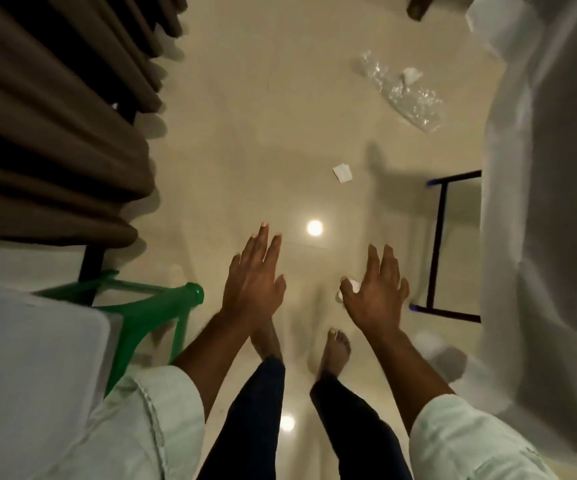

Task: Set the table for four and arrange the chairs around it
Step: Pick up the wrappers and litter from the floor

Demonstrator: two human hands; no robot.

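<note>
Both hands empty, gripping nothing. I'm holding my left hand [254,282] out in front of me, palm down, fingers straight and close together, thumb out to the side. My right hand [375,294] is also hovering palm down, fingers spread wide and slightly relaxed. Neither is touching anything; both are hanging over the floor [266,140].

Something small and white [347,289] is peeking out from under my right thumb side. I can't tell what it is, or whether it's on the floor or at my fingers.

I'm looking straight down: bare feet on glossy beige tile, dark trousers, pale sleeves [148,417] rolled to the forearm.

The table is on my right: I'm seeing only its white tablecloth [540,209] hanging down, with a black metal frame [438,244] showing beside the cloth, blue caps where it meets the floor. The tabletop itself is out of view, so I can't tell what's set on it.

A green plastic chair [148,306] is sitting at my left, just beside my left forearm, legs visible, with a pale translucent thing [30,358] in front of it, blurred.

Brown curtain [55,133] is filling the upper left.

On the floor ahead, well apart from my hands: a small white scrap of paper [342,174], and farther out a crumpled clear plastic wrapper [403,93] with another white scrap on it. A dark wooden leg [418,6] is poking in at the top edge.
</note>
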